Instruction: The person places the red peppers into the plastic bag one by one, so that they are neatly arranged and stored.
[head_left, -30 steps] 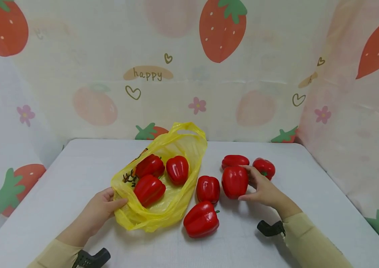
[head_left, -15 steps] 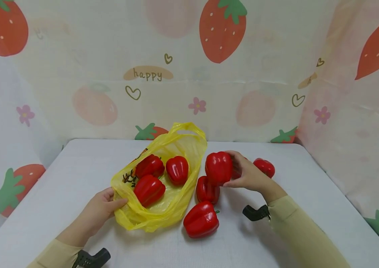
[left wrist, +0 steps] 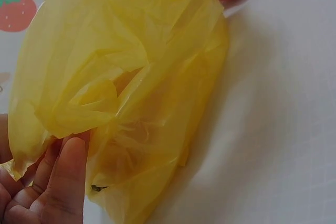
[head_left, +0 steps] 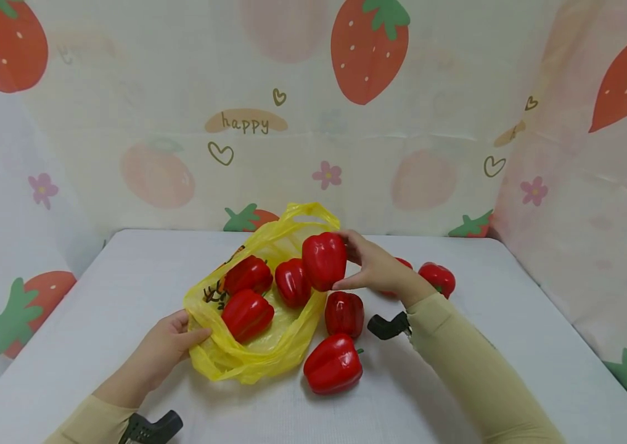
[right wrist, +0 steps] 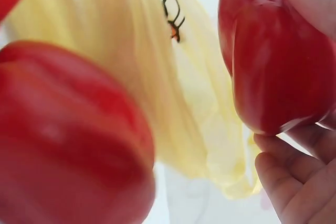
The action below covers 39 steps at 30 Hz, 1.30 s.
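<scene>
My left hand [head_left: 166, 345] pinches the near left edge of a yellow plastic bag [head_left: 285, 357], its thumb on the rim; the left wrist view shows the fingers [left wrist: 68, 171] on the crumpled plastic. The bag lies with its mouth spread, and three red bell peppers, one of them this pepper [head_left: 247, 316], rest inside. Over the bag's right edge, my right hand [head_left: 374, 265] grips another red bell pepper [head_left: 324, 261] between thumb and fingers. In the right wrist view that held pepper [right wrist: 278, 56] is seen close up, raised beside the bag.
Two red peppers sit just right of the bag, a nearer one [head_left: 333, 364] and one behind it [head_left: 344, 314]. Farther back right are another pepper [head_left: 437, 279] and one mostly hidden by the right hand. All stand on a white table [head_left: 513, 345] before a strawberry-print cloth.
My right hand has lifted the bell pepper off the table and carried it leftward to the bag's right edge. The left hand and bag have stayed in place.
</scene>
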Motion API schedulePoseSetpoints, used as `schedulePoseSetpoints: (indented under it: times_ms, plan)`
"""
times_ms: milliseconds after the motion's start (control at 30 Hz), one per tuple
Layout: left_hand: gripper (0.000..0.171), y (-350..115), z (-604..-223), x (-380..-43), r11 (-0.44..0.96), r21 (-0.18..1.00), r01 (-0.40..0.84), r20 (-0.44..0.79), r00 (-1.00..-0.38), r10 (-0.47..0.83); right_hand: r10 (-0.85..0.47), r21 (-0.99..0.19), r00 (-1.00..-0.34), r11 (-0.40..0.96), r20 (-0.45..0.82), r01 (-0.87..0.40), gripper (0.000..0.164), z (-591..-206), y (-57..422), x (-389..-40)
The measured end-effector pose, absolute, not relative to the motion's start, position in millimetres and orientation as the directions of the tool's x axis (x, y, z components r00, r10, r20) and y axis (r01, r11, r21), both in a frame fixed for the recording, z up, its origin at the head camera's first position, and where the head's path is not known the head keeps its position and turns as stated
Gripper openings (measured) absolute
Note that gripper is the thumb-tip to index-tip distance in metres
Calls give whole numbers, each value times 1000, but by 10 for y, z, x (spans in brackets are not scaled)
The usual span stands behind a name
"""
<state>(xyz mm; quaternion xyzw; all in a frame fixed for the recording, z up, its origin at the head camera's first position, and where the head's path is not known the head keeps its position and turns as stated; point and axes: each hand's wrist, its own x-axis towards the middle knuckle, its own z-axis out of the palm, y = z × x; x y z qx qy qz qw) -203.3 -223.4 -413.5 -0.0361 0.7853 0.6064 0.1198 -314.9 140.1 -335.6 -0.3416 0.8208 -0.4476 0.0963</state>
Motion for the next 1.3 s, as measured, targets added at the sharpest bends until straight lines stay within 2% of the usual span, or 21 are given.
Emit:
schedulePoseSetpoints:
  times_ms: [167,567,700,1000,1300]
  plan:
    - [60,-2237,-4123,-2024,256,946,-199,-229,-969,94,-684,-813,-713,320,157,-487,84,-3267,1263,-3213]
    - [61,-2226,-4095,-2017,243,950,-198,-227,-969,100,-740,-795,-665,342,101,-502,87,-3106,1027,-3274]
    - [59,-2218,-4092,-2019,230,954,-193,-221,-970,105,-771,-754,-634,374,71,-539,86,-3074,930,-3290]
    - [57,-2225,-4117,-2035,205,961,-186,-213,-969,123,-794,-668,-606,472,-38,-576,86,-3040,705,-3311]
    - [59,-2225,-4100,-2035,245,949,-199,-229,-968,103,-787,-563,-590,575,-182,-594,87,-3054,569,-3299]
